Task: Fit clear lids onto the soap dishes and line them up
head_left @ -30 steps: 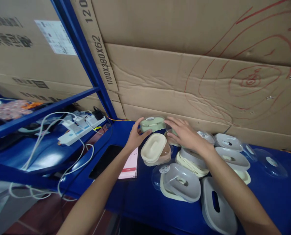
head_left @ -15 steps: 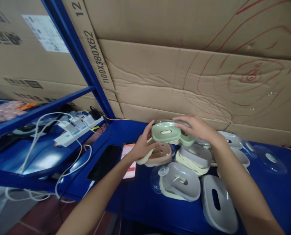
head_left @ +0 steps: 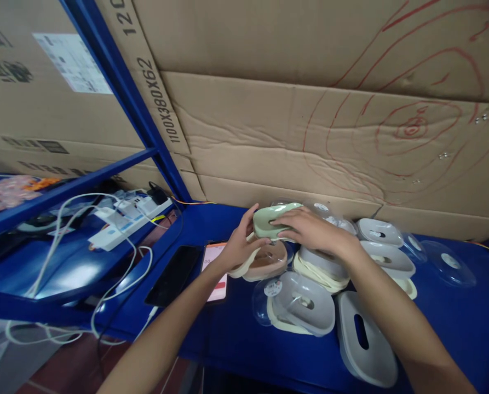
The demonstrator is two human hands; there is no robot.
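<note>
A pale green oval soap dish with a slot is held up at the back of the pile. My left hand grips its left end, with the thumb along the lower front edge. My right hand closes over its right side, fingers reaching across the slot and hiding part of it. Just below lies a peach soap dish beside my left wrist. Under my right hand, a grey soap dish rests on a stack of cream trays.
More grey dishes and clear lids lie across the blue table. Left of them are a lit phone and a dark phone. A white power strip trails cables. Cardboard stands behind.
My right hand has moved left and slightly down onto the held green dish. A second green piece seen beside it earlier no longer shows separately. My left hand stays nearly in place.
</note>
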